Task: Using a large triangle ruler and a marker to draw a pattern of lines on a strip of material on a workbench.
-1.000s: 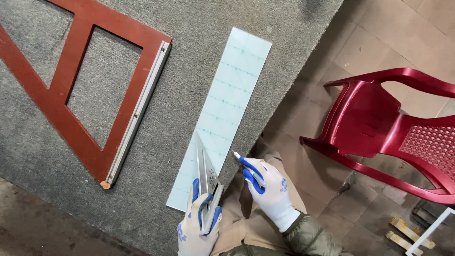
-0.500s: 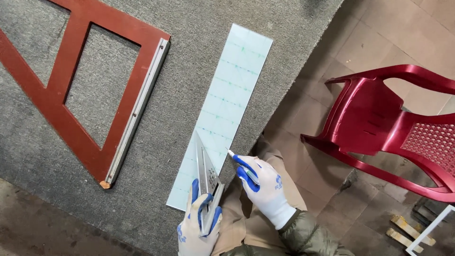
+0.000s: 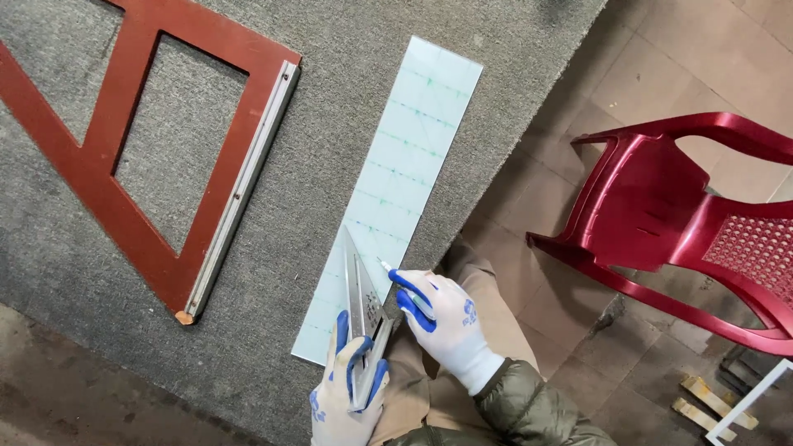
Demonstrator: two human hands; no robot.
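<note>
head view: my left hand (image 3: pixel 347 388) grips a small metal triangular square (image 3: pixel 362 289), fingers wrapped round its lower end, pressing it flat on the near end of a long pale glass strip (image 3: pixel 396 182). the strip lies on the grey carpeted table (image 3: pixel 330 107), running from the near edge toward the far right corner, its near end close to the table's edge by my lap. my right hand (image 3: pixel 442 318) is closed round a slim marking or cutting tool (image 3: pixel 387 266), tip touching the strip just beside the square's right edge.

what i judge could go wrong: the square is held only by one hand at its low end, so it may pivot under side pressure from the tool and throw the line off. the strip sits near the table's edge; a push toward me could slide it on the carpet or overhang it. glass edges against thin gloves are a cut risk.

hard to make out: the tool's tip is too small to tell pen from cutter. the faint grid lines on the strip are blurred. a red wooden frame with a metal rail (image 3: pixel 239 186) is cut off at the top left; the red plastic chair (image 3: pixel 686 223) runs out of frame at right.
</note>
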